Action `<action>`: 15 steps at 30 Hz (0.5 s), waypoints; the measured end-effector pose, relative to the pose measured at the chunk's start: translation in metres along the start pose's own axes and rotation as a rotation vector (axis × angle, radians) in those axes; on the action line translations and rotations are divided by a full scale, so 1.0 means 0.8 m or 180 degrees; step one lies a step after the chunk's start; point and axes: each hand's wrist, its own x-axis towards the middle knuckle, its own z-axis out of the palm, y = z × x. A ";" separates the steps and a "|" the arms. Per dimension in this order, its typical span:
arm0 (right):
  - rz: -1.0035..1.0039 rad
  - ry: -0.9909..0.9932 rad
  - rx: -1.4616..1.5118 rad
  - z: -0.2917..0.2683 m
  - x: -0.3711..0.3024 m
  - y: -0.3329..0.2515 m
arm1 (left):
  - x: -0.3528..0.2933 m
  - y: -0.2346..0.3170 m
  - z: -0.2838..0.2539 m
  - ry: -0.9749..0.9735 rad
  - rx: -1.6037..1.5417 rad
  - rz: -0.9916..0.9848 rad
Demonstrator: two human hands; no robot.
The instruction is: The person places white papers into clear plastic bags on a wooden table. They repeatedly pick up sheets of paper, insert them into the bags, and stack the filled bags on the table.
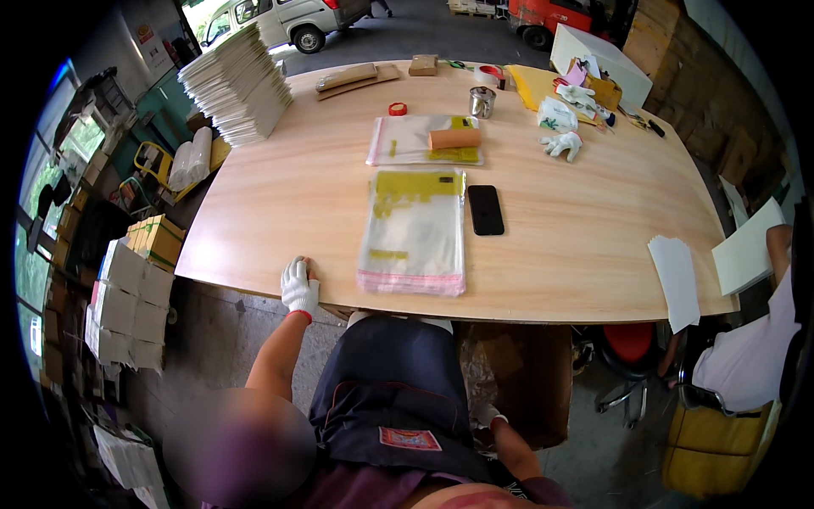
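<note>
My left hand (298, 287), in a white knit glove with a red cuff, rests on the near table edge. Its fingers lie on the wood and hold nothing. Low beside my right hip, my gloved right hand (489, 414) reaches into an open cardboard box (547, 386) under the table edge. Crumpled clear plastic (482, 373) lies in that box near the hand; the fingers are mostly hidden. In front of me lies a pile of clear plastic bags (414, 233) with yellow-green print and a pink strip. A black phone (486, 210) lies just right of it.
Behind are more clear bags (398, 136) topped by an orange-brown block (454, 139), and a metal cup (482, 102). A tall paper stack (236, 89) stands far left. White gloves (561, 146) lie far right. At the right edge, another person's arm (778, 246) is beside white sheets (674, 276).
</note>
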 end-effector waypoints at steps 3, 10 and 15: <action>-0.0225 0.0118 0.0010 0.052 0.008 0.014 | 0.002 -0.001 0.012 0.0079 -0.0045 -0.0004; 0.1109 0.0178 0.3979 0.084 -0.023 -0.033 | -0.001 -0.014 0.001 0.0067 -0.0127 0.0045; 0.0908 0.0457 0.3481 0.089 -0.036 -0.031 | 0.001 -0.014 -0.004 0.0060 -0.0198 0.0032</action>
